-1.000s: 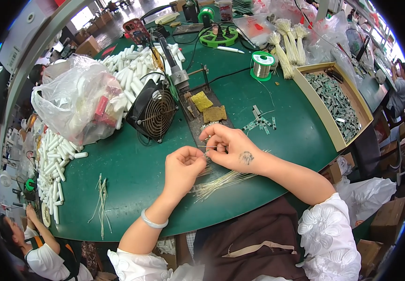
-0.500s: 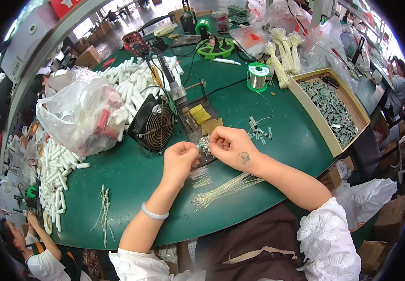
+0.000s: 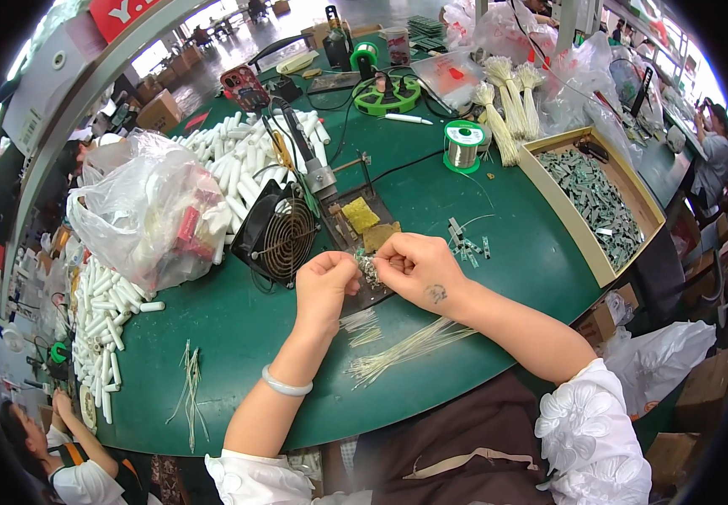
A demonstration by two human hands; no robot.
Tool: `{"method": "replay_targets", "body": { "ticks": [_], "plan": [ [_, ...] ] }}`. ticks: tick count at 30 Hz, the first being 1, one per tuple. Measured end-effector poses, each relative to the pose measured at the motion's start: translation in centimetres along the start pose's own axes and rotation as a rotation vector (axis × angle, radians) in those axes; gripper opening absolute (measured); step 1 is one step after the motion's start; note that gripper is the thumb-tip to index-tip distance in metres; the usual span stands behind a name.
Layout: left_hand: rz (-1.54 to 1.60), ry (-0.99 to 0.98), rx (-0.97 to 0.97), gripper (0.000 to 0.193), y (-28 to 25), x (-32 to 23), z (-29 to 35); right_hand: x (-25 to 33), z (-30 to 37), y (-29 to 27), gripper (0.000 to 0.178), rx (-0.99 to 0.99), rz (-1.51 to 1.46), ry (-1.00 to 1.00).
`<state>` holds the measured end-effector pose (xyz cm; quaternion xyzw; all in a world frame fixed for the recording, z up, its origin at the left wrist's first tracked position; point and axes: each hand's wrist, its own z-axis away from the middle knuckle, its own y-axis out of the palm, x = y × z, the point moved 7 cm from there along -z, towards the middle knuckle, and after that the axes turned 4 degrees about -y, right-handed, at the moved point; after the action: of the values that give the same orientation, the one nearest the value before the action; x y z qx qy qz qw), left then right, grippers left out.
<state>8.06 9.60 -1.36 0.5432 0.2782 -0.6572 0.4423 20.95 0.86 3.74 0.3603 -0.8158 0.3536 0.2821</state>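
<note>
My left hand [image 3: 324, 290] and my right hand [image 3: 421, 271] meet over the near end of a dark board, fingertips pinched close together. Whatever they pinch is too small to make out; a greenish speck shows by the left fingertips. Beneath them lies a heap of small silvery bits [image 3: 370, 271]. Just beyond are a yellow sponge [image 3: 360, 214] and a brownish pad [image 3: 381, 236], beside a soldering iron [image 3: 300, 145] clamped in a holder. Short thin wires [image 3: 361, 326] and a bundle of longer pale wires [image 3: 406, 349] lie on the near side of my hands.
A black fan [image 3: 278, 231] stands left of my hands, near a plastic bag [image 3: 145, 210] and piles of white tubes [image 3: 99, 307]. On the right are small circuit boards [image 3: 467, 244], a solder spool [image 3: 465, 147] and a carton [image 3: 608, 268] of boards. More wires [image 3: 189, 396] lie front left.
My hands stay pinched over the heap, with the right one shifted slightly down. The whole view has moved a little; nothing else on the table visibly changes.
</note>
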Motion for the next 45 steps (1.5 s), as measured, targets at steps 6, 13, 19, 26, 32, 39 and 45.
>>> {"method": "replay_targets", "body": {
  "ticks": [6,13,19,26,32,39,45],
  "plan": [
    [0.066,0.017,0.020,0.006,-0.2,0.2,-0.2,0.3,0.0,0.0,0.010,-0.017,0.004,-0.015],
    [0.101,-0.015,0.017,0.006,-0.1,0.5,-0.1,0.2,0.1,0.2,0.009,-0.027,0.004,-0.029],
    [0.135,-0.053,0.018,0.005,-0.5,0.8,0.0,0.3,0.2,-0.4,0.010,-0.009,-0.107,0.086],
    [0.125,-0.079,-0.018,0.004,-1.5,1.5,0.3,0.1,0.4,-0.4,0.011,0.079,-0.212,0.266],
    [0.038,-0.064,-0.011,0.006,-3.2,0.4,2.4,2.4,3.0,3.2,0.017,0.815,-0.006,0.089],
    [-0.173,-0.036,0.072,0.003,-4.3,0.2,7.0,3.6,5.5,5.1,0.014,0.896,0.041,-0.044],
    [-0.340,-0.041,0.121,0.002,-5.2,1.1,8.8,3.2,5.5,5.2,0.013,0.904,0.023,-0.001]
  ]
}}
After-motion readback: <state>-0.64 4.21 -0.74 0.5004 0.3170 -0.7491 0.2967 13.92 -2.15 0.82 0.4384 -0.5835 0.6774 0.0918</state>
